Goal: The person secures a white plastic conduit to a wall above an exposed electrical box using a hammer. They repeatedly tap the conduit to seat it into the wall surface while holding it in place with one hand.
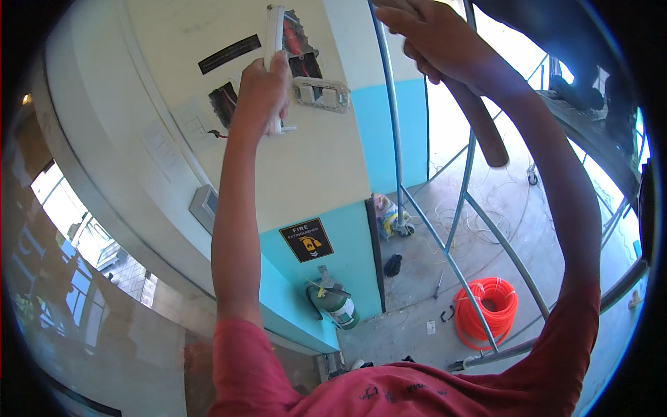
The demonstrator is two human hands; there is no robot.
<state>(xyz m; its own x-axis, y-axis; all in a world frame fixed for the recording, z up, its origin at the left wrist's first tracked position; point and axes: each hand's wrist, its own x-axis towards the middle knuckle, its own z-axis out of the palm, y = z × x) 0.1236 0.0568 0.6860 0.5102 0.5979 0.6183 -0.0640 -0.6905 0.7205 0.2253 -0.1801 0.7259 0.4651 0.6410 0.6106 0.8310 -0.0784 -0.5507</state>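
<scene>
My left hand (264, 94) is closed round a long, narrow white plastic piece (276, 35) at the wall, beside a rough wall cutout (299, 42) with orange conduit inside. Just right of that hand, a dusty switch plate (321, 94) sits tilted below the cutout. A second cutout (224, 103) is to the left, with a short red and black wire poking out under it. Raised at the upper right, my right hand (438, 42) grips a wooden-handled tool (486, 132). Its handle slants down; its far end is cut off by the top of the view.
Scaffold tubes (455, 264) stand close on the right. On the floor lie an orange coil of conduit (486, 313) and loose wires (479, 222). A fire extinguisher (335, 306) hangs low on the wall under a black sign (306, 240). Glass panels (90, 292) run along the left.
</scene>
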